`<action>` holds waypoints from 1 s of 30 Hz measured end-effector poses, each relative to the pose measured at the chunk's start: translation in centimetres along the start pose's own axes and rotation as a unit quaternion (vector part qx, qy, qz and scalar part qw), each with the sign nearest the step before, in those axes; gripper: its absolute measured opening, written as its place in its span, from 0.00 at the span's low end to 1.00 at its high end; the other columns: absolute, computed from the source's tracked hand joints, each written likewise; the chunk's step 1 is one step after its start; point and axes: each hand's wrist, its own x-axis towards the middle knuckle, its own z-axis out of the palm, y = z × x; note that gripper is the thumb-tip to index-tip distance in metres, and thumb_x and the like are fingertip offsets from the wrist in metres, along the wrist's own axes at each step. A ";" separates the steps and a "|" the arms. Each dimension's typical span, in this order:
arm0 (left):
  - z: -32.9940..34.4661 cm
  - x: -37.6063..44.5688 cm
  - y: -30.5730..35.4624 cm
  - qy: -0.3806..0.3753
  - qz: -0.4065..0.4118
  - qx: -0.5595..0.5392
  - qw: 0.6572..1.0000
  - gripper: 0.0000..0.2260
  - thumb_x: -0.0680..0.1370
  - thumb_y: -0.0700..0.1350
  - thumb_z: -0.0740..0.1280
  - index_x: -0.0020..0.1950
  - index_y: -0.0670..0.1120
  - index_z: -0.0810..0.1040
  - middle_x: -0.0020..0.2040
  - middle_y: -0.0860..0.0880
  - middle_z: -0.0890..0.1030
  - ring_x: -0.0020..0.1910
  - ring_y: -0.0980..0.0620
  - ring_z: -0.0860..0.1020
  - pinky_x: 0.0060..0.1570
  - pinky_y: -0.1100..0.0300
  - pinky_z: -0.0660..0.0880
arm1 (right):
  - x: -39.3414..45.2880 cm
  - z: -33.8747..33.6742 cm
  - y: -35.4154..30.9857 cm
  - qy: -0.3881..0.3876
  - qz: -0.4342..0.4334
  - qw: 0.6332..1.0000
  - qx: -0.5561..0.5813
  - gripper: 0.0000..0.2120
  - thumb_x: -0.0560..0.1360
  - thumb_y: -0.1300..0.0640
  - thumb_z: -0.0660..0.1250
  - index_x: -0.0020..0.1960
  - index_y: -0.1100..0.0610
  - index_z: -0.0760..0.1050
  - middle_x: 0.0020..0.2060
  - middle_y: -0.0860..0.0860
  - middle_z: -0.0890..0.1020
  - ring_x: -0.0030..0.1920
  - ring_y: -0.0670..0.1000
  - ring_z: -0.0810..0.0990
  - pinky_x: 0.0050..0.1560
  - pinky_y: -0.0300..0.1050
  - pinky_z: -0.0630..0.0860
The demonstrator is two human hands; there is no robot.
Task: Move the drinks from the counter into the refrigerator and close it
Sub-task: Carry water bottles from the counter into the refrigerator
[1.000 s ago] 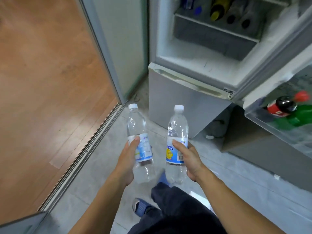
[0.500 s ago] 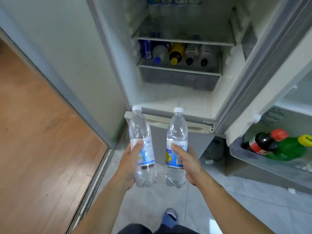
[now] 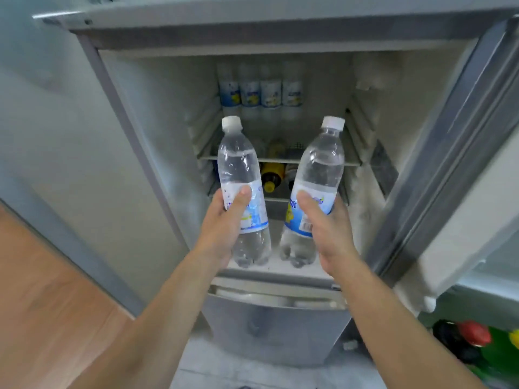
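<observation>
We see the refrigerator [image 3: 157,113] standing open, its white plastic walls frosted and rough near the right side. On the upper shelf [image 3: 280,160] a row of four clear labelled bottles [image 3: 259,89] stands upright against the back wall. Below that shelf lie more drinks on their sides, caps toward us, among them a yellow bottle [image 3: 273,175]. In the door bin [image 3: 474,290] at lower right sit a dark bottle with a red cap [image 3: 474,332] and a green bottle [image 3: 497,352].

Our left hand [image 3: 222,231] has its grip curled around the label of one clear water bottle [image 3: 238,164], thumb across the front. Our right hand [image 3: 325,228] grasps a second water bottle [image 3: 320,167] the same way. Both are ribbed transparent plastic with white screw caps and blue-and-white labels, held upright in front of the open compartment, just beside each other without touching.
</observation>
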 end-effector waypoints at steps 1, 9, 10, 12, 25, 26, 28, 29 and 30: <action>0.4 1.7 1.1 0.004 0.022 0.011 1.000 0.07 0.76 0.56 0.70 0.52 0.58 0.79 0.47 0.53 0.86 0.45 0.54 0.85 0.41 0.57 0.81 | 1.6 0.8 -0.8 0.013 -0.017 1.000 0.002 0.24 0.63 0.43 0.75 0.56 0.49 0.77 0.48 0.47 0.86 0.50 0.50 0.86 0.51 0.47 0.82; 2.3 12.5 7.5 0.018 0.098 0.005 0.995 0.15 0.74 0.48 0.75 0.57 0.51 0.76 0.54 0.45 0.84 0.51 0.45 0.84 0.53 0.44 0.81 | 13.9 5.2 -4.4 0.071 -0.092 0.993 -0.017 0.19 0.68 0.49 0.77 0.57 0.49 0.78 0.47 0.44 0.85 0.48 0.44 0.85 0.46 0.41 0.80; 2.4 13.6 7.8 0.011 0.102 0.019 0.995 0.15 0.74 0.48 0.75 0.57 0.50 0.76 0.54 0.45 0.83 0.52 0.45 0.83 0.54 0.42 0.80 | 15.2 5.4 -4.4 0.079 -0.097 0.992 -0.036 0.22 0.70 0.49 0.77 0.61 0.52 0.76 0.50 0.45 0.84 0.49 0.44 0.84 0.46 0.41 0.80; 2.4 15.5 8.2 -0.001 0.117 0.061 0.991 0.16 0.76 0.47 0.73 0.61 0.46 0.75 0.57 0.44 0.82 0.55 0.44 0.82 0.56 0.41 0.79 | 17.4 5.9 -4.4 0.086 -0.112 0.988 -0.067 0.23 0.72 0.50 0.75 0.63 0.54 0.74 0.51 0.47 0.83 0.49 0.43 0.83 0.45 0.37 0.79; 2.6 27.8 6.9 0.104 0.242 0.139 0.955 0.28 0.74 0.41 0.74 0.71 0.39 0.67 0.60 0.49 0.73 0.56 0.55 0.72 0.41 0.83 0.66 | 28.3 8.8 -2.2 0.087 -0.068 0.985 -0.131 0.37 0.73 0.48 0.74 0.76 0.55 0.60 0.69 0.57 0.73 0.66 0.57 0.75 0.63 0.58 0.77; 2.6 28.3 6.7 0.111 0.238 0.144 0.954 0.29 0.74 0.42 0.74 0.72 0.40 0.66 0.62 0.47 0.73 0.57 0.55 0.72 0.40 0.82 0.66 | 28.6 8.8 -2.1 0.083 -0.072 0.984 -0.138 0.38 0.73 0.49 0.75 0.76 0.56 0.60 0.69 0.57 0.73 0.66 0.57 0.76 0.63 0.57 0.78; 2.4 29.0 6.4 0.112 0.221 0.164 0.955 0.32 0.74 0.42 0.74 0.74 0.43 0.64 0.67 0.45 0.72 0.61 0.54 0.72 0.43 0.79 0.69 | 29.0 8.7 -2.0 0.068 -0.090 0.980 -0.167 0.36 0.72 0.53 0.76 0.74 0.57 0.63 0.67 0.56 0.75 0.64 0.54 0.77 0.61 0.51 0.79; 2.2 29.2 6.3 0.111 0.213 0.192 0.951 0.33 0.74 0.43 0.74 0.75 0.45 0.63 0.69 0.45 0.71 0.64 0.53 0.71 0.45 0.78 0.70 | 29.0 8.5 -2.0 0.062 -0.096 0.976 -0.184 0.35 0.71 0.54 0.77 0.73 0.57 0.65 0.65 0.55 0.77 0.63 0.53 0.78 0.59 0.48 0.79; 1.9 29.5 6.3 0.115 0.207 0.244 0.941 0.34 0.74 0.46 0.74 0.75 0.46 0.62 0.70 0.45 0.70 0.66 0.51 0.71 0.50 0.73 0.73 | 29.1 8.3 -2.0 0.054 -0.097 0.972 -0.206 0.35 0.70 0.53 0.78 0.72 0.57 0.66 0.64 0.55 0.77 0.62 0.53 0.78 0.59 0.48 0.79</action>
